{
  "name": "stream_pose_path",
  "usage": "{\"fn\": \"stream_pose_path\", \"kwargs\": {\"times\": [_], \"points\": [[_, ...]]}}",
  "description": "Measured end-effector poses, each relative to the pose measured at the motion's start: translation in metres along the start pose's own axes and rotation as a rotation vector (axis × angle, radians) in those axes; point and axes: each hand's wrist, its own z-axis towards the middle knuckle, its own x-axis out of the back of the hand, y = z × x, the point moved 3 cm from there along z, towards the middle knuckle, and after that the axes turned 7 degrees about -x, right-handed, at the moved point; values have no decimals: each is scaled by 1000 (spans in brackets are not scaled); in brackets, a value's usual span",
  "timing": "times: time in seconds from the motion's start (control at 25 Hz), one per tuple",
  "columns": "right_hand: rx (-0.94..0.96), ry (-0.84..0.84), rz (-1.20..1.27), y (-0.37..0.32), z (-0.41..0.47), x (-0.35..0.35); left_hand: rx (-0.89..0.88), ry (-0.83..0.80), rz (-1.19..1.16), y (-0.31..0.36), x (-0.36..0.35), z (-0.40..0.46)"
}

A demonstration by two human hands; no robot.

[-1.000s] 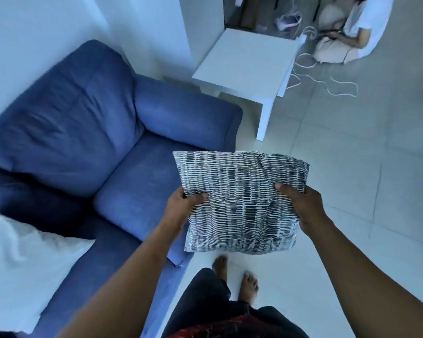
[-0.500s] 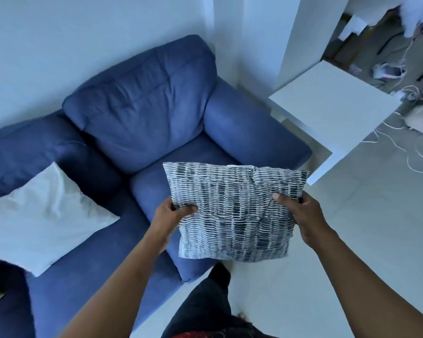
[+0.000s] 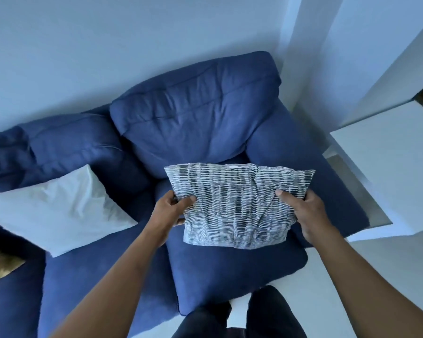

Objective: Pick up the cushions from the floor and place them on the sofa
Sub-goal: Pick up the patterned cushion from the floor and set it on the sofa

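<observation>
The blue sofa (image 3: 198, 118) filled most of the view, its right-hand seat (image 3: 230, 269) lying directly below the hands; half a second before, that seat sat off to the left and the white side table (image 3: 388, 167) stood well inside the frame. The person had evidently turned to face the sofa squarely, which in my judgement put the carry stage near its end. A white cushion (image 3: 59, 208) already rested on the left seat against the backrest, and a corner of a yellowish cushion (image 3: 0, 264) showed at the left edge.

The striped grey-and-white cushion (image 3: 235, 208) was held in the air above the right seat, upright and clear of the upholstery, as it was a second earlier. The left hand (image 3: 171, 211) gripped its left edge, thumb pressed into the front face. The right hand (image 3: 305, 213) gripped the right edge likewise, fingers wrapped behind. Remaining: lower and release onto the seat.
</observation>
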Motion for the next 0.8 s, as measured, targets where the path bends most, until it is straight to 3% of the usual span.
{"fn": "stream_pose_path", "kwargs": {"times": [0.32,0.56,0.8], "points": [[-100,-230,-171,-61,105,-49,-23,306,33,18,2,39],[-96,-267,-275,-93,169,-91,-22,485,78,15,18,95],[-91,-262,-385,-96,230,-142,61,540,260,-6,54,168]]}}
